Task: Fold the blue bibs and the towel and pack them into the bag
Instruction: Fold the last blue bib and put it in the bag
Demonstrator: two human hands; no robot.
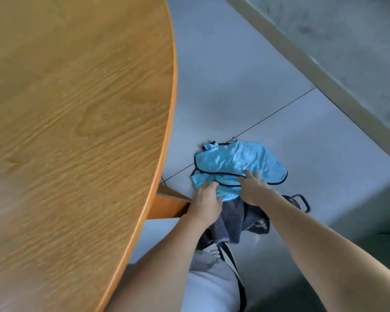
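Crumpled light-blue bibs with dark piping [239, 163] lie on the grey floor, lower centre-right of frame, long axis left-right, just beyond both your hands | your left hand [204, 204] pinches their near-left edge | your right hand [253, 188] presses spread fingers on the near-right edge, equally close | dark grey towel [232, 218] beneath your wrists.

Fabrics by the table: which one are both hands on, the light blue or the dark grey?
The light blue bib, black-trimmed. The left hand grips its near-left edge, the right hand touches its near edge. The dark grey towel hangs below them, ungripped.
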